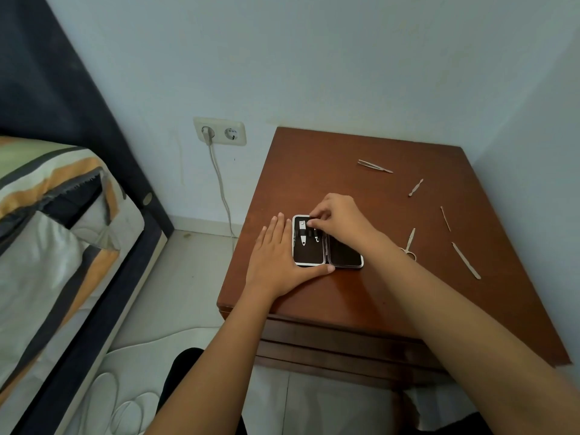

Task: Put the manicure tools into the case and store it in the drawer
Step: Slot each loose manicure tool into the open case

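A small black manicure case [343, 255] lies open on the brown nightstand [361, 296]. A nail clipper [303, 233] sits strapped in its left half. My left hand [276, 255] lies flat against the case's left edge, thumb along its front. My right hand [337, 219] pinches a small metal tool [317, 235] at the top of the left half. Loose on the nightstand to the right lie tweezers [375, 166], a short pusher [416, 187], a thin pick [445, 218], small scissors [409, 244] and a nail file [466, 260].
Closed drawer fronts [339, 346] run under the nightstand's front edge. A bed with a striped cover [47, 230] stands to the left. A wall socket [219, 131] with a white cable hangs behind, left of the nightstand. My knees are below.
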Demonstrator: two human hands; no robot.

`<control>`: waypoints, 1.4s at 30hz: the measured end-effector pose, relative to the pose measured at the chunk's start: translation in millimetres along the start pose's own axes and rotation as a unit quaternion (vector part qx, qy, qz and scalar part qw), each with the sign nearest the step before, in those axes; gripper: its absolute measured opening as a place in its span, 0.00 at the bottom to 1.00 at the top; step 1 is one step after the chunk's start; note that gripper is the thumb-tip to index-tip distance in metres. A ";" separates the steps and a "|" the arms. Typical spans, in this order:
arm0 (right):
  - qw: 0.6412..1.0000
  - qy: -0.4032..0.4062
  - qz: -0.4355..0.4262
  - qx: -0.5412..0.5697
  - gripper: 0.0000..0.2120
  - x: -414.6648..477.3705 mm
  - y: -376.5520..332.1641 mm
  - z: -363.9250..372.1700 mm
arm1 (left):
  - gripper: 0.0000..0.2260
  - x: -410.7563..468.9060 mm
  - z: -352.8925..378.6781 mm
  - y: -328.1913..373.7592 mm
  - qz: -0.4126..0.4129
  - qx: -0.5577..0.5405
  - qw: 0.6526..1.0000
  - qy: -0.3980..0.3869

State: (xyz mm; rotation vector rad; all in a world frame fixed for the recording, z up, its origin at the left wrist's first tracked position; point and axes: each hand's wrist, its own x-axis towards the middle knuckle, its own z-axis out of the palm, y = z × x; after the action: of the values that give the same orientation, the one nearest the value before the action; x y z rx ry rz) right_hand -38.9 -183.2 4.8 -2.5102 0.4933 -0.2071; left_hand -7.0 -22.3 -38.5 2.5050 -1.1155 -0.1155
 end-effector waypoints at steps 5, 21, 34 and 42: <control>0.999 0.007 -0.040 0.002 0.08 -28.0 5.6 6.7 | 0.54 0.2 1.1 -0.4 0.000 -0.010 1.000 0.002; 0.941 0.221 0.257 0.023 0.11 -114.3 78.6 -34.2 | 0.47 -3.8 0.3 8.0 -0.015 -0.011 1.000 -0.019; 0.979 0.055 0.196 -0.001 0.10 -106.9 46.3 -32.1 | 0.35 -22.7 -5.4 2.7 0.019 -0.049 0.998 -0.043; 0.988 0.008 0.152 -0.018 0.13 -111.5 -12.4 -3.2 | 0.31 -24.1 -11.3 0.2 0.034 -0.049 0.995 -0.080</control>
State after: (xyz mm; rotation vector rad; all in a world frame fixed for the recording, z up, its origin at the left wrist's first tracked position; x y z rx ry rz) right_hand -138.6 -131.8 9.9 -2.4287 0.8843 -0.1012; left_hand -20.9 -1.2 -30.0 2.4021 -1.2263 -0.3480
